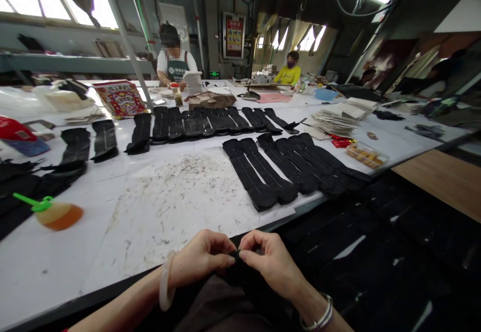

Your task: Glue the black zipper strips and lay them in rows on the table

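Both my hands meet at the near edge of the white table (180,206). My left hand (201,259), with a pale bangle on the wrist, and my right hand (268,262), with metal bracelets, pinch a black fabric piece (235,272) between their fingertips, just off the table edge over my lap. A row of black socks (289,171) lies flat ahead to the right. A longer row of black socks (210,121) stretches across the table farther back.
An orange brush with a green handle (52,212) lies at the left beside dark fabric piles. Paper stacks (338,116) and a small tray (366,155) sit on the right. Two people work at the far end. Black pieces cover the floor at right.
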`<action>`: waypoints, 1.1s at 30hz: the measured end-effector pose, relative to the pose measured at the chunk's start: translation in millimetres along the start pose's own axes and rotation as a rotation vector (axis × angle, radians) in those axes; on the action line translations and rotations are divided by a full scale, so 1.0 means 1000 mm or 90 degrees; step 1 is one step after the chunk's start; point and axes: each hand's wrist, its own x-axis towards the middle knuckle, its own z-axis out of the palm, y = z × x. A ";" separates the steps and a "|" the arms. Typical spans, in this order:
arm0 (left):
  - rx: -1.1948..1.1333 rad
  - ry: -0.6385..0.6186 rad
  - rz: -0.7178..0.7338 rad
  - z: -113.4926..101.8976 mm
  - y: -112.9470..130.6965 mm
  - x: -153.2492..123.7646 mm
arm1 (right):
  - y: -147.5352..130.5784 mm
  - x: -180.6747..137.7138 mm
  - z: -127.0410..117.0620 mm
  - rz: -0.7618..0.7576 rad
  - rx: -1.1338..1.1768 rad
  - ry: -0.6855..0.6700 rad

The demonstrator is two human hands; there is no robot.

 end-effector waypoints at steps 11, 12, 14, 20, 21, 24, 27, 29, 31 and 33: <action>0.177 0.033 0.030 0.002 0.004 -0.002 | -0.001 0.001 0.006 0.041 0.097 -0.013; 0.189 0.038 0.030 0.002 0.004 -0.002 | 0.000 0.001 0.007 0.046 0.107 -0.015; 0.181 0.038 0.017 0.001 0.002 0.000 | 0.001 0.002 0.008 0.059 0.128 -0.017; 0.021 0.015 -0.038 -0.005 -0.007 0.008 | 0.007 0.005 0.014 0.077 0.178 -0.008; 0.000 0.014 -0.043 -0.007 -0.008 0.010 | 0.008 0.005 0.016 0.077 0.183 -0.005; -0.046 0.018 -0.042 -0.013 -0.007 0.011 | 0.013 0.005 0.019 0.066 0.216 0.019; -0.054 0.007 -0.034 -0.020 -0.008 0.010 | 0.023 0.002 0.020 0.056 0.223 0.039; -0.051 -0.006 -0.037 -0.024 -0.009 0.009 | 0.031 -0.002 0.021 0.048 0.169 0.053; -0.046 -0.012 -0.041 -0.027 -0.011 0.008 | 0.037 -0.006 0.025 0.025 0.089 0.073; -0.032 -0.017 -0.045 -0.029 -0.013 0.008 | 0.041 -0.009 0.030 -0.008 0.025 0.086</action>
